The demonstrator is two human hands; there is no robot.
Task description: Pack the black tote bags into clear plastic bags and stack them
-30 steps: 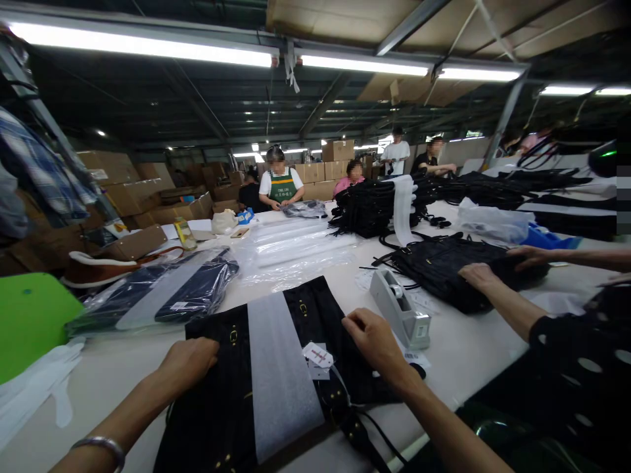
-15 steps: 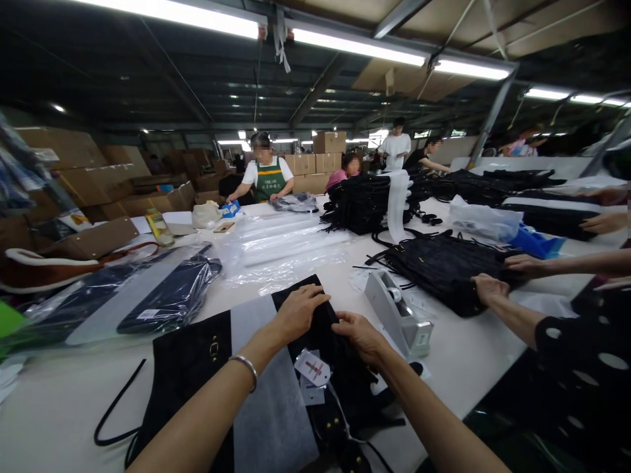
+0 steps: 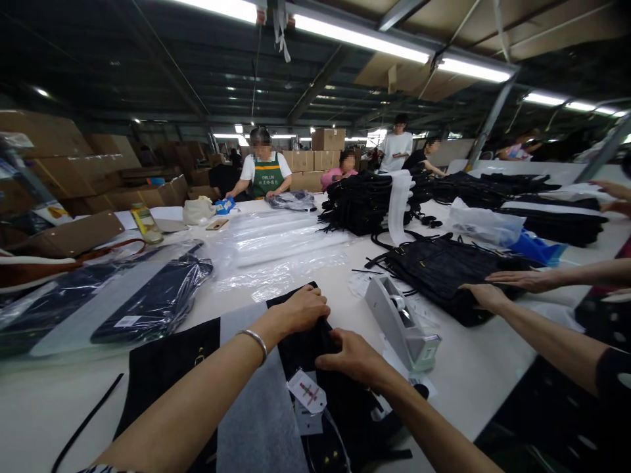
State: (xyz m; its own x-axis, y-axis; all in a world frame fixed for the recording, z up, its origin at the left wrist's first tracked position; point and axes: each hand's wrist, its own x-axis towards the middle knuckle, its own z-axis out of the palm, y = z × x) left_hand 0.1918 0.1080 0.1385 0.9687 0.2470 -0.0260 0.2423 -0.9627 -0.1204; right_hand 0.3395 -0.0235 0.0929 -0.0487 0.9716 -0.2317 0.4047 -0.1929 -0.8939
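A black bag lies on the table in front of me, with a whitish wrapping strip across it. My left hand, a silver bangle on its wrist, has its fingers curled over the bag's far edge. Just right of it, my right hand pinches the bag's side edge between thumb and fingers. Beneath my hands, a white hang tag with reddish print rests on the dark fabric. Part of the bag is hidden by my left forearm. A thin black strap trails off its left side.
A grey tape dispenser stands right of my hands. Plastic-wrapped bags lie left, clear plastic sleeves ahead. At right, a co-worker's hands press on another black bag. Behind is a black bag stack.
My left fingers have curled further over the bag's edge. My right hand has moved slightly down and left along the edge. The co-worker's hands at right have shifted on their bag.
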